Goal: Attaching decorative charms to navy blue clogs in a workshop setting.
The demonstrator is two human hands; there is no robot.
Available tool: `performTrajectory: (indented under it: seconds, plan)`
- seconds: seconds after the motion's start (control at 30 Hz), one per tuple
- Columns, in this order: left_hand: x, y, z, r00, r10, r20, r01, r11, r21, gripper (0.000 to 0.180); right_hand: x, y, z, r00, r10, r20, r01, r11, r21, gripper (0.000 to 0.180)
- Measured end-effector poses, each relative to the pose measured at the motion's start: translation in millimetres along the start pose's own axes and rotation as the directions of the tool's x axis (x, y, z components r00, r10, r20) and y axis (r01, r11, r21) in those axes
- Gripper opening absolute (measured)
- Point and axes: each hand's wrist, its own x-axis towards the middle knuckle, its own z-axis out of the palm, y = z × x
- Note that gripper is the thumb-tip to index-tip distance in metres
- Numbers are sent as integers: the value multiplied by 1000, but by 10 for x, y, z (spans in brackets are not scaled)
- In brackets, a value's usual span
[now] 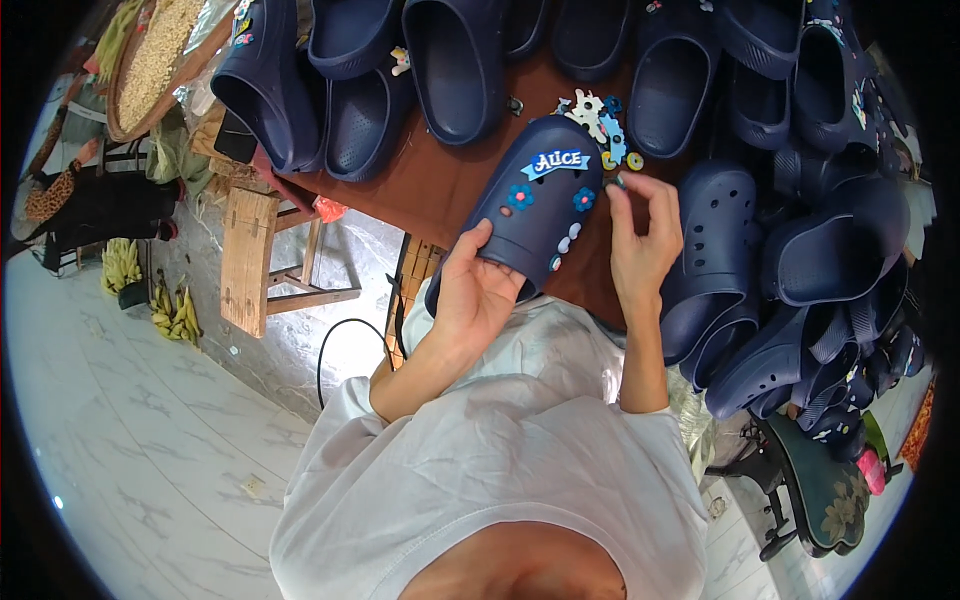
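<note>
A navy clog (525, 195) is held tilted in front of me, its toe pointing away. My left hand (478, 285) grips its open end, thumb on the upper and fingers inside. A blue-and-white banner charm (558, 162), blue flower charms (520, 196) and small white charms (568, 238) sit on its upper. Beside the clog's right edge, my right hand (645, 230) pinches a small teal charm, mostly hidden by the fingertips. Just beyond lie loose charms: a white one (586, 112), a light blue one (613, 138) and a yellow ring-shaped one (635, 160).
Several navy clogs (455, 70) line the back of the brown-covered table (440, 185). More clogs (715, 240) are heaped at the right. A wooden stool (250, 262) stands left of the table, with bananas (175, 313) on the floor farther left. At lower right is a dark seat (815, 485).
</note>
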Motion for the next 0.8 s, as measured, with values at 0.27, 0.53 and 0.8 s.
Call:
performTrajectory:
  seconds: [0.27,0.53,0.8]
  plan:
    - [30,-298,48,997,21,78,-19,1000,-19,34,-200,-280,-55,980,-166,108,155,982,111,19]
    - [-35,-469,34,979,133,156,-156,977,146,31,-285,-307,-31,951,-280,134,281,960,10,24]
    - [-6,-543,-19,946,301,123,-325,898,296,34,-371,-375,-103,968,-186,169,181,982,47,20]
